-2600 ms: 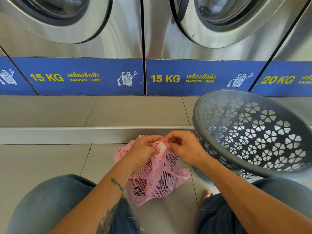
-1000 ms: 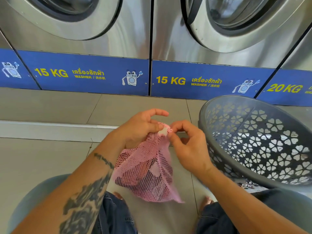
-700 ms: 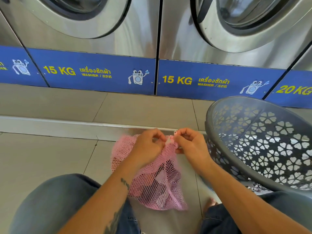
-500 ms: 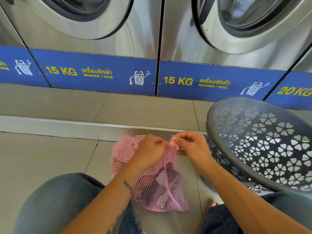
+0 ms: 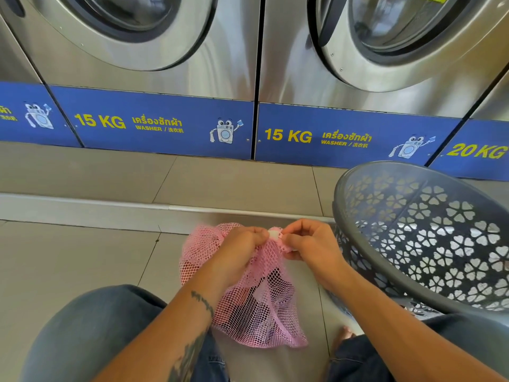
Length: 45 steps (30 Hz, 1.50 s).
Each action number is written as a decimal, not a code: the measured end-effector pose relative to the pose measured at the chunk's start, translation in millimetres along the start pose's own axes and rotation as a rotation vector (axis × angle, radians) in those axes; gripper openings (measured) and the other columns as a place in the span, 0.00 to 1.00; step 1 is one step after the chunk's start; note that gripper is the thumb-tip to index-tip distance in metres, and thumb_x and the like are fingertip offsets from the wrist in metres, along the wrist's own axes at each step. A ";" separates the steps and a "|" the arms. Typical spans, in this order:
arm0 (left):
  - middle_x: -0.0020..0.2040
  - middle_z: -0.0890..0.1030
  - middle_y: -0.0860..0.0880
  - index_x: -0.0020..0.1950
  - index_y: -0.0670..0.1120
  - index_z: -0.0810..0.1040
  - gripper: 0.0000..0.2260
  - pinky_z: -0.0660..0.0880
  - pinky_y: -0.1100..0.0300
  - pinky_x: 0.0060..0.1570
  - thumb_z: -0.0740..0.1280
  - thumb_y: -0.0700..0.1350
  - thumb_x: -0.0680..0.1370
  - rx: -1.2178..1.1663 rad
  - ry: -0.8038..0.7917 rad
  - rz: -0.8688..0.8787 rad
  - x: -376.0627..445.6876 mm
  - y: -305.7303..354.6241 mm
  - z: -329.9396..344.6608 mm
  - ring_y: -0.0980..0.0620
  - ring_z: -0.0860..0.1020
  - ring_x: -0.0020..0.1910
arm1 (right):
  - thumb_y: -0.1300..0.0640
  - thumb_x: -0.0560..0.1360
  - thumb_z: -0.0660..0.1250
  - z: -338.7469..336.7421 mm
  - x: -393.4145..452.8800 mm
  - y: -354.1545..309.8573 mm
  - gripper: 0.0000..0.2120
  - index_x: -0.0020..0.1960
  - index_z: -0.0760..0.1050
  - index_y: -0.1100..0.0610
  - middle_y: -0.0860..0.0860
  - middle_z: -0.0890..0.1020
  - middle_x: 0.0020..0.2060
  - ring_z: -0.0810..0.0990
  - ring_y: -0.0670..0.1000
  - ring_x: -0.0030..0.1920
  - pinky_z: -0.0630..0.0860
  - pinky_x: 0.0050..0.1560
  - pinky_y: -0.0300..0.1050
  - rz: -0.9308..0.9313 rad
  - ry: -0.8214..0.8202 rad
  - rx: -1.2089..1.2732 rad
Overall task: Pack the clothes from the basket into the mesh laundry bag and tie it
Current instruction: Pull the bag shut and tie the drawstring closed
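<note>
At lower centre, your left hand (image 5: 239, 248) and right hand (image 5: 311, 248) both pinch the bag (image 5: 256, 304) neck beside the basket (image 5: 429, 232)

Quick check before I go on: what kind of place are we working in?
Most likely a self-service laundromat: a row of steel front-load washers on blue panels marked 15 KG and 20 KG, with a grey laundry basket on the tiled floor.

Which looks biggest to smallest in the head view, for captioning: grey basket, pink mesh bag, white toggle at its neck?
1. Grey basket, partly cut off by the frame and nearer the camera.
2. Pink mesh bag, partly behind the left hand.
3. White toggle, smallest, between both hands' fingertips.
</note>
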State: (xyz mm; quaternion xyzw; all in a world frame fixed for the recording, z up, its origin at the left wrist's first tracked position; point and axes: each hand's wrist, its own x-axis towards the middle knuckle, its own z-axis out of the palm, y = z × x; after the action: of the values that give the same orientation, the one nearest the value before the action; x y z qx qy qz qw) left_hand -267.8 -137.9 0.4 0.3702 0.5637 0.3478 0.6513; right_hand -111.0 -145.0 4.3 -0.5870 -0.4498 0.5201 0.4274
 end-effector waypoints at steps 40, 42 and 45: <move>0.40 0.82 0.51 0.47 0.48 0.82 0.04 0.74 0.70 0.36 0.70 0.39 0.76 0.473 0.103 0.493 5.3 -21.8 8.9 0.64 0.75 0.34 | 0.70 0.70 0.73 -4.4 3.5 18.1 0.14 0.46 0.73 0.54 0.49 0.77 0.26 0.77 0.50 0.29 0.82 0.40 0.66 -0.117 0.045 -0.261; 0.40 0.83 0.51 0.46 0.49 0.81 0.02 0.76 0.65 0.39 0.70 0.42 0.77 0.458 0.093 0.500 5.9 -23.5 10.0 0.59 0.78 0.37 | 0.68 0.70 0.73 -6.3 3.3 19.6 0.15 0.46 0.72 0.52 0.48 0.77 0.25 0.76 0.51 0.30 0.81 0.39 0.65 -0.129 0.041 -0.287; 0.39 0.83 0.51 0.44 0.50 0.81 0.02 0.80 0.56 0.43 0.70 0.45 0.77 0.456 0.096 0.502 5.8 -23.8 12.1 0.53 0.81 0.39 | 0.66 0.70 0.74 -7.3 1.8 22.0 0.14 0.45 0.72 0.51 0.48 0.76 0.25 0.75 0.51 0.30 0.80 0.37 0.66 -0.146 0.030 -0.286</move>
State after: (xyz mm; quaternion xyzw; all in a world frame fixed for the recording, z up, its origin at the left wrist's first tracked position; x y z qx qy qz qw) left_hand -254.2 -145.4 -22.1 0.6166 0.5482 0.3792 0.4189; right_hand -101.8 -148.6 -16.8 -0.6153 -0.5544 0.4093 0.3828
